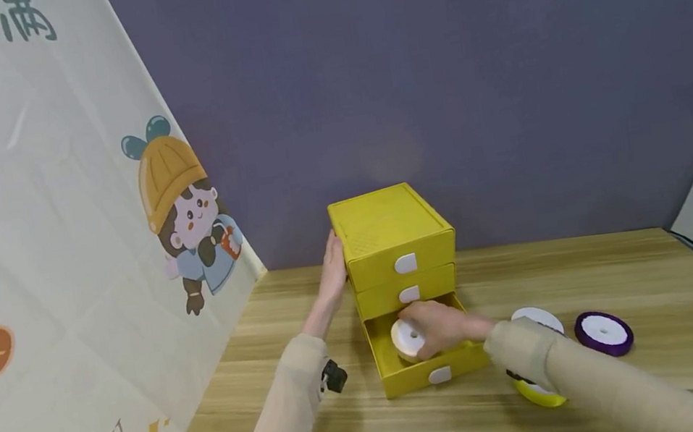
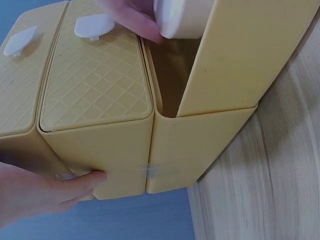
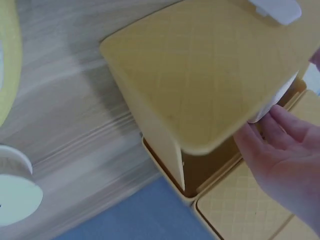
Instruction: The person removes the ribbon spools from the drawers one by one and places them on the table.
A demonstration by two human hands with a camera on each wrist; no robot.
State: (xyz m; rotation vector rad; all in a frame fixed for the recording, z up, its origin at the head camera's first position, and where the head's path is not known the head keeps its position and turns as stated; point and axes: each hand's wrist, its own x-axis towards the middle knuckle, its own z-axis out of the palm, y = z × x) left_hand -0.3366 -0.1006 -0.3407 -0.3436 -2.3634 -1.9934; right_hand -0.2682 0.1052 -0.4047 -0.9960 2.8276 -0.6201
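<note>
A yellow three-drawer box [image 1: 389, 218] stands on the table with its bottom drawer [image 1: 401, 384] pulled out. Along the box's left side lies my left hand [image 1: 333, 272], its fingers straight against the wall in the left wrist view. My right hand [image 1: 442, 324] grips a white ribbon roll [image 1: 406, 343] over the open drawer. In the left wrist view this white roll [image 2: 187, 17] shows at the drawer's opening, fingers at its edge. The drawer front hides most of it from the right wrist camera.
Right of the box, a purple ribbon roll [image 1: 604, 333] lies on the wooden table [image 1: 642, 265]. Nearer are a white roll [image 1: 540, 318] and a yellow roll [image 1: 544, 396], partly covered by the right sleeve. A dark wall [image 1: 467, 83] rises behind, and a printed white sheet [image 1: 56, 210] hangs at left.
</note>
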